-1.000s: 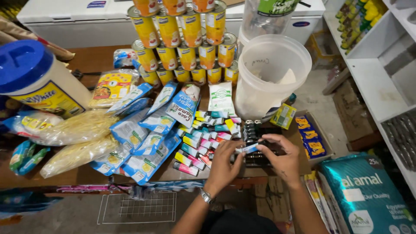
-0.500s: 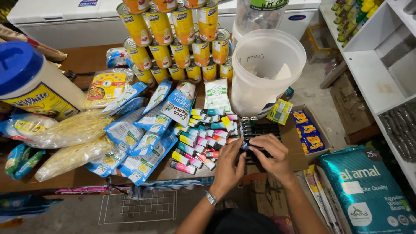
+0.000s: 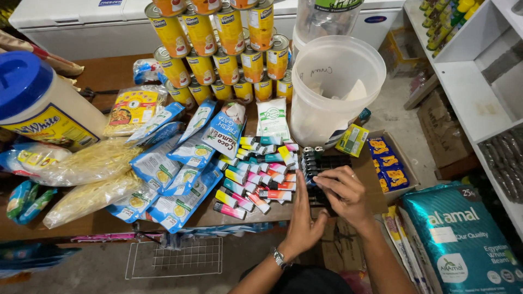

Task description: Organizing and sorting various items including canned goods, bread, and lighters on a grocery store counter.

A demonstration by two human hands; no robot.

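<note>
Both hands have come together over the black tray of lighters [image 3: 326,166] at the front right edge of the wooden bench [image 3: 117,71], just right of the rows of small colourful tubes [image 3: 260,173]. A second ago the left hand [image 3: 303,220] pinched a small tube out in front of the tray while the right hand [image 3: 342,191] sat further right; half a second ago both were already drawing in over the tray. Now the left hand stands edge-on beside the tray's near left corner, fingers [image 3: 303,188] straight and released, holding nothing that shows. The right hand lies on top of the tray with its fingers [image 3: 325,178] curled down onto the lighters; whether they actually grip one cannot be told. The tube held earlier is no longer in either hand. The view has also shifted a little, so the white plastic bucket [image 3: 332,90] and the stacked yellow cans [image 3: 220,49] behind the tray sit higher in the picture, while the blue pouches [image 3: 174,174] left of the tubes lie as before.
</note>
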